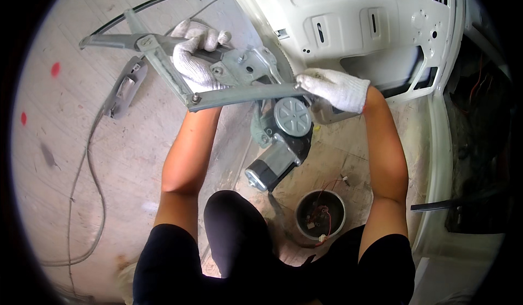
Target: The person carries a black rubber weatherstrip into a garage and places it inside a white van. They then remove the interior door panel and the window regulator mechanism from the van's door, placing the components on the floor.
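Note:
A grey metal window regulator [239,99] with crossed arms is held up in front of me, tilted. Its cylindrical electric motor [275,158] and round ribbed gear housing [293,116] hang below the arms. My left hand [192,59], in a white knit glove, is closed around the regulator's left part, partly hidden behind the metal arms. My right hand [339,90], also gloved in white, pinches the right end of the long lower arm at a small pin. The right fingers lie close to a white car door shell.
The white door shell [342,40], with cutouts and holes, stands ahead and right. A dark round bowl [340,196] holding wires and connectors sits on the floor near my knees. Left lie a grey latch-like part [124,88] and a looped cable [87,158].

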A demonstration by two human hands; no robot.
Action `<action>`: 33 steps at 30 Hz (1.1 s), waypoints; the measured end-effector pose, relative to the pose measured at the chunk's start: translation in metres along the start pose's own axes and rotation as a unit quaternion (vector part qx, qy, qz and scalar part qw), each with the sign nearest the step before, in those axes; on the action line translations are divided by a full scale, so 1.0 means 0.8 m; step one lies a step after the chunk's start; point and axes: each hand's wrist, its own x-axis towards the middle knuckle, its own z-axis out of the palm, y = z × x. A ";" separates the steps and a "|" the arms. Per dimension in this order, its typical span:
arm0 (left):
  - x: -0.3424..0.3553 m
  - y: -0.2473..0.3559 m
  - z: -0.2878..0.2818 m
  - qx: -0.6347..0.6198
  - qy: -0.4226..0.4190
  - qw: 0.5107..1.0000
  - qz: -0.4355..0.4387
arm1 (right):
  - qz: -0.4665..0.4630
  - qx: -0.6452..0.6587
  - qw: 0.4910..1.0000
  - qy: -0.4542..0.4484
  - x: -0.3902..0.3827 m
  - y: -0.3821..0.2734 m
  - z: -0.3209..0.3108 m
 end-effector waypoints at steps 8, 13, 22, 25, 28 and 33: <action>-0.010 -0.008 -0.007 -0.010 0.028 0.987 0.158 | 0.080 -0.045 0.995 0.028 -0.061 -0.042 -0.044; -0.005 -0.012 -0.039 -0.067 -0.101 0.966 0.230 | 0.135 -0.050 0.985 0.092 -0.116 -0.079 -0.044; -0.027 -0.051 -0.028 -0.035 -0.013 0.964 0.265 | 0.019 -0.043 0.988 0.150 -0.101 -0.051 -0.039; -0.027 -0.038 -0.036 -0.027 -0.026 0.962 0.269 | -0.120 -0.151 0.969 0.154 -0.070 -0.072 0.008; -0.035 -0.050 -0.027 -0.020 -0.031 0.961 0.274 | -0.191 -0.364 0.881 0.232 -0.050 -0.063 0.035; -0.027 -0.041 -0.038 -0.056 -0.069 0.960 0.267 | -0.236 -0.394 0.856 0.237 -0.021 -0.058 0.051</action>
